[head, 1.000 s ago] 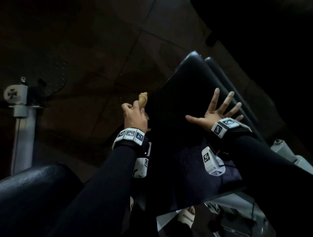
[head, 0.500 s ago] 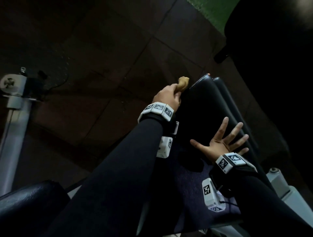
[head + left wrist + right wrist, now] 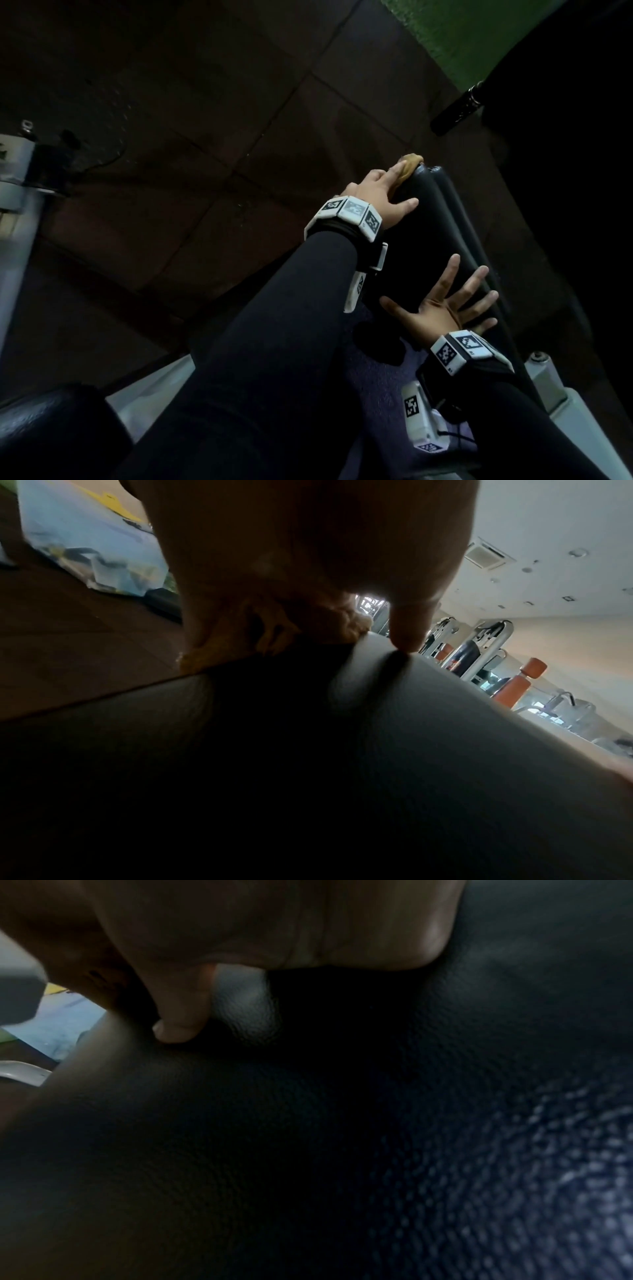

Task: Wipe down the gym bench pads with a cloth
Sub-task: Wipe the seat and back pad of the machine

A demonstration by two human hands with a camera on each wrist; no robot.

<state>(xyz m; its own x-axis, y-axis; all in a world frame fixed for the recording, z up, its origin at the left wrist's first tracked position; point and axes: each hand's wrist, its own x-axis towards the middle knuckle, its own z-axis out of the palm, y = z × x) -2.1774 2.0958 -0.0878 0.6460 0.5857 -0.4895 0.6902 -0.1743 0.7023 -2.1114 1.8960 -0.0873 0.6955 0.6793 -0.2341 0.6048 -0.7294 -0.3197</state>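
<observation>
The left hand (image 3: 376, 192) lies at the far top end of the bench pad (image 3: 442, 246), holding a small tan cloth (image 3: 409, 164) against the pad's upper edge. In the head view the fingers reach forward over the cloth and the thumb stretches out along the pad's face. In the left wrist view the cloth (image 3: 308, 631) is bunched up and crumpled under the fingers, which bend down around it, and one fingertip touches the pad (image 3: 411, 750) just beside it. The cloth is a yellowish tan with a nubby, towel-like surface, and only a little lump of it shows past the fingers.

The right hand (image 3: 442, 311) rests lower on the same pad, palm down, with all five fingers spread wide and straight; it holds nothing. The right wrist view shows the palm (image 3: 274, 928) close over the pad (image 3: 377, 1123) and a fingertip touching it.

The pad is long, narrow and black, with a fine leather-like grain and a dull sheen. It slopes away from the person, and a second rounded edge runs along its right side. Both arms wear black sleeves and white wrist bands with black-and-white square marks. Beneath lies a dark tiled floor (image 3: 171, 120), with a strip of green (image 3: 479, 31) at the top. A pale metal post (image 3: 17, 212) stands at the left, another black pad (image 3: 51, 435) sits in the lower left corner, and a black handle (image 3: 457, 109) juts out above the bench.
</observation>
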